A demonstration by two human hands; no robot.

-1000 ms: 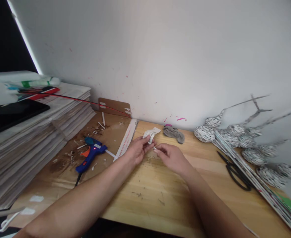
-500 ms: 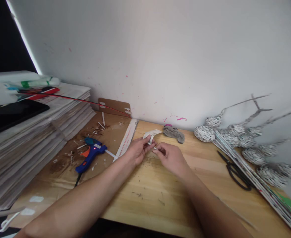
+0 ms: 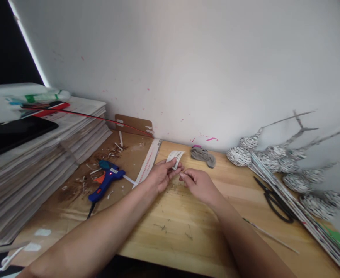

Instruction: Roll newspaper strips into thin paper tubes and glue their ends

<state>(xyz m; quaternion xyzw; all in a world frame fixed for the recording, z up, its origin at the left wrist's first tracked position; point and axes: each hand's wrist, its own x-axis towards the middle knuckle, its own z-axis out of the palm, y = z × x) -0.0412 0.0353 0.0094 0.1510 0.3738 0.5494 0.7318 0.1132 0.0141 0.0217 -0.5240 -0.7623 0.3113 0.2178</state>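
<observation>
In the head view my left hand [image 3: 162, 178] is closed on a small curved strip of printed paper [image 3: 175, 157], its thumb laid over the strip. Just to the right, my right hand [image 3: 199, 184] has thumb and fingers pinched together near the left fingertips. Whatever may be in that pinch is too small or hidden to make out. A crumpled grey cloth [image 3: 202, 156] lies on the table beyond my hands. Below my right forearm rests a thin rolled paper stick [image 3: 271, 236].
A blue glue gun [image 3: 107, 181] lies on brown cardboard [image 3: 80, 200] beside a tall newspaper stack [image 3: 71, 143]. A printed paper strip [image 3: 149, 162] borders the wood. Black scissors [image 3: 274, 199], paper rods [image 3: 291, 195] and several woven paper gourds [image 3: 239, 155] sit to the right.
The paper strip in my left hand has turned more upright and its free end has swung left. My right arm has shifted slightly, showing more of the thin stick.
</observation>
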